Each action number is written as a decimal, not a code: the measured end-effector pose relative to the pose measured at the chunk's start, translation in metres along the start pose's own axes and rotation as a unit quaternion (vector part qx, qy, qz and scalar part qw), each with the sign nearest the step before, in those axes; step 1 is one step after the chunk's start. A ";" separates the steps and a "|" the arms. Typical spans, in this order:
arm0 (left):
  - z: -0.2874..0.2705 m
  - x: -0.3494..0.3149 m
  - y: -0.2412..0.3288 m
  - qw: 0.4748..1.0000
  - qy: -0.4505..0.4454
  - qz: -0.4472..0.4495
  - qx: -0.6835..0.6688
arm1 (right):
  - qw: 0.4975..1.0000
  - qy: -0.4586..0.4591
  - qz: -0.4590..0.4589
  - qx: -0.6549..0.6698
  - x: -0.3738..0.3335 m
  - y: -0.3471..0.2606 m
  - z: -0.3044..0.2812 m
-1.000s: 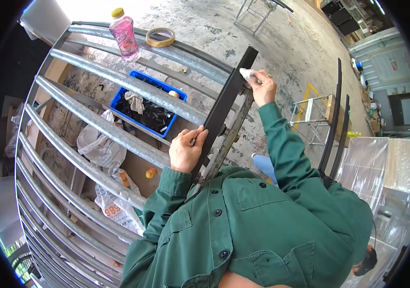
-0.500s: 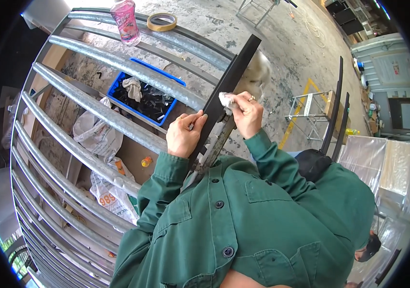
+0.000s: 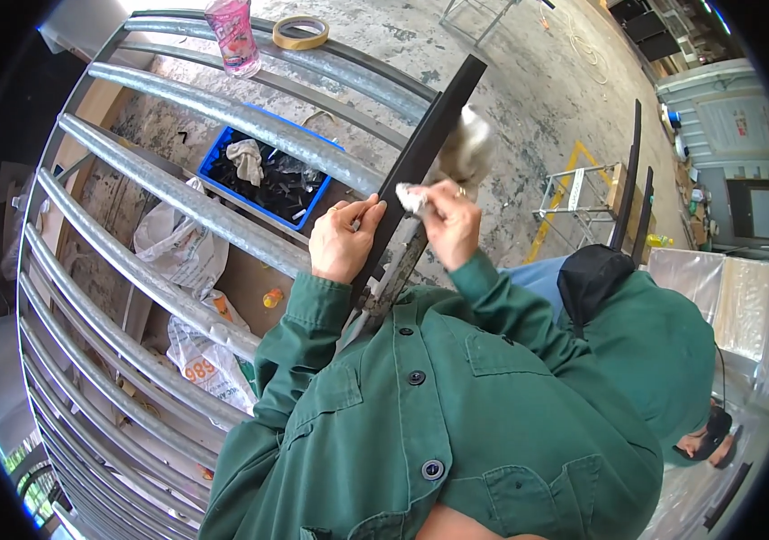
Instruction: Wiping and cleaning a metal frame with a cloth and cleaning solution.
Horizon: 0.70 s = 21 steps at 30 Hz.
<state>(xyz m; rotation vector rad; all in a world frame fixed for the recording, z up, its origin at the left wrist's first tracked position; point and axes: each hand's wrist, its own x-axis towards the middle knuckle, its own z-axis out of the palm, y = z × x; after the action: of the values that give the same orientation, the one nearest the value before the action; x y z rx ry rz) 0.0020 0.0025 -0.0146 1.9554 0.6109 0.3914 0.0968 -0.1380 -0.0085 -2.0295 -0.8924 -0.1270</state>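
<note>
A long black bar (image 3: 429, 130) slants away from me across the edge of a rack of grey metal tubes (image 3: 213, 103). My left hand (image 3: 344, 241) is closed at the bar's left edge, its thumb and fingertips against it. In my right hand (image 3: 453, 229) a small wad of white cloth (image 3: 411, 198) is pinched, and it touches the bar's face close to the left fingertips. Just past the right hand, a bunched white rag (image 3: 467, 148) hangs beside the bar, partly hidden by it.
On the rack's far end stand a pink bottle (image 3: 234, 40) and a roll of tape (image 3: 301, 33). Below the tubes are a blue bin (image 3: 222, 184) of black pieces and white sacks (image 3: 182, 238). A co-worker in green (image 3: 650, 346) bends close on my right, near upright black bars (image 3: 628, 180).
My right hand has shifted slightly left and down, with the cloth moving along the bar. The co-worker at right has moved, showing more of the head. My left hand stays at the bar.
</note>
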 end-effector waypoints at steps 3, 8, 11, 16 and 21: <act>-0.001 -0.001 0.002 1.000 0.003 0.004 0.006 | 0.992 0.091 -0.027 -0.086 0.054 0.029 -0.010; 0.001 0.000 0.000 1.000 -0.001 -0.015 0.000 | 0.986 0.091 0.063 -0.124 0.073 0.036 -0.013; 0.004 0.000 0.000 1.000 0.003 -0.008 -0.004 | 0.999 0.027 -0.021 0.029 0.004 0.004 0.001; 0.003 -0.002 -0.004 0.999 0.000 -0.034 -0.016 | 0.822 -0.483 0.111 0.282 -0.047 -0.039 -0.014; -0.001 0.000 0.003 1.000 0.000 -0.028 -0.009 | 0.812 -0.434 0.212 0.327 -0.020 -0.028 -0.058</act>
<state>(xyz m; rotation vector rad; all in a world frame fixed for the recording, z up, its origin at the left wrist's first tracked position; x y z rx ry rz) 0.0025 0.0018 -0.0112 1.9170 0.6582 0.3602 0.0778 -0.1834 0.0377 -1.5051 -0.8004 1.2807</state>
